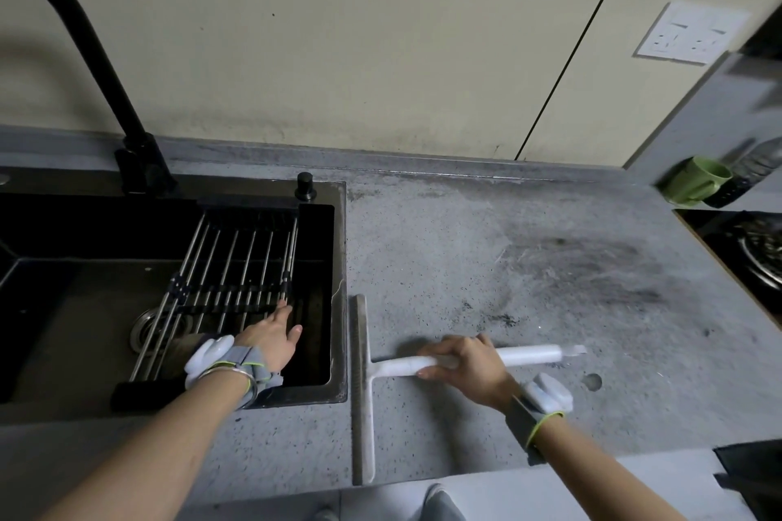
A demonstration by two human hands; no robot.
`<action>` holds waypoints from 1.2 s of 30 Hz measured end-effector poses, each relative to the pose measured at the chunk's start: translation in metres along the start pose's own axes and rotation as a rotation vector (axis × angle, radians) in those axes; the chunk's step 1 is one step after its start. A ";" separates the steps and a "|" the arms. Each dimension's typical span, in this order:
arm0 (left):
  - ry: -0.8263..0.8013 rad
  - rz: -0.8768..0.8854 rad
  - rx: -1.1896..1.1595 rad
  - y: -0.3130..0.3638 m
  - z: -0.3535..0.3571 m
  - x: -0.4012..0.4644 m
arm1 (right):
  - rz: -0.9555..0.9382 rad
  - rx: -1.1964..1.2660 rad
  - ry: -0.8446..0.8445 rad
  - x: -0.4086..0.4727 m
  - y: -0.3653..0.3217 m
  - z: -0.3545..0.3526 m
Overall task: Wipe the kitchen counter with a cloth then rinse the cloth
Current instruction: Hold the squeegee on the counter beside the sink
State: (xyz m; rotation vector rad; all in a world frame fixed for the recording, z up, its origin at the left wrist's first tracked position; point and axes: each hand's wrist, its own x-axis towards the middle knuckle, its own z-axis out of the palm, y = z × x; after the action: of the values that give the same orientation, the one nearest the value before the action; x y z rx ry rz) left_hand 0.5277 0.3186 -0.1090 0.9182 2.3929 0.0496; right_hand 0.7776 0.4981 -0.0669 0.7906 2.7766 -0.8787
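Observation:
A white squeegee (393, 368) lies on the grey speckled counter (465, 250), its long blade beside the sink's right edge. My right hand (465, 364) grips its handle around the middle. My left hand (275, 336) reaches over the dark sink (340, 266) with straight fingers, its fingertips at the metal rods of the roll-up drying rack (228, 266). No cloth is in view. Dark smudges and crumbs mark the counter to the right of the squeegee.
A black faucet (84, 55) arches over the sink at the left. A green mug (698, 182) and a plastic bottle (757, 159) stand at the far right, with a gas hob (749, 250) in front of them. A wall socket (687, 34) sits upper right.

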 end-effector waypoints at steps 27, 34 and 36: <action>-0.016 0.000 -0.068 -0.005 0.006 0.008 | 0.300 0.177 0.026 -0.066 0.079 -0.041; -0.033 0.009 -0.061 -0.008 0.004 0.008 | 0.172 0.150 -0.061 -0.032 0.038 -0.016; -0.026 0.013 -0.049 -0.009 0.004 0.008 | 0.138 0.138 -0.051 -0.023 0.026 -0.009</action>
State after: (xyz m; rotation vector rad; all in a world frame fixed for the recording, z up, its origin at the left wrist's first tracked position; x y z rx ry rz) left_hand 0.5192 0.3160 -0.1183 0.9065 2.3513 0.1007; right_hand 0.8114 0.5109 -0.0669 0.9533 2.6036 -1.0576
